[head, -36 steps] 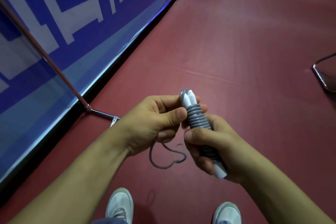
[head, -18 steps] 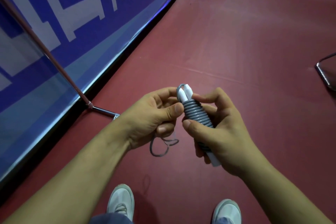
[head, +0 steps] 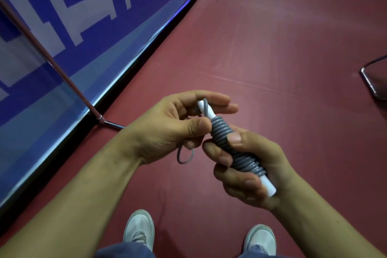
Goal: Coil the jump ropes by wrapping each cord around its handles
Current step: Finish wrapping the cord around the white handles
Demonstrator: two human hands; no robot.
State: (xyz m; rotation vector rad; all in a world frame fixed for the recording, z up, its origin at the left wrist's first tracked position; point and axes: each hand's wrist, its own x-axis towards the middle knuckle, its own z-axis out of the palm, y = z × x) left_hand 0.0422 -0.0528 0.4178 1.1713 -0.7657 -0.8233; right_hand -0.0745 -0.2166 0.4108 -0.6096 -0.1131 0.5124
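- While the right hand (head: 251, 165) clamps round the pair of slim white plastic handles (head: 268, 187), which are held side by side in mid-air in front of the person, its thumb lies flat on the wound turns, most likely to stop them springing loose.
- The grey plastic cord (head: 222, 132) sits in tight turns along nearly the whole length of the handles, so only the white tips show at each end.
- The left hand (head: 167, 130) works at the upper tip. Its thumb presses against the top turn, and its lower fingers curl on the loose strand. The two upper fingers stretch straight behind the tip (probably to steer the strand over it).
- One strand arcs over that upper tip, and a short slack loop (head: 184, 158) hangs below the left hand.
- With so little slack left, this rope looks almost coiled; what remains is likely to be securing the end. If the right thumb lifts too early, the top turns could unwind.
- Below lie the dark red sports floor (head: 272, 48) and two pale shoes (head: 139, 230); a blue and white banner (head: 83, 27) with a slanted metal pole (head: 52, 63) runs along the left.
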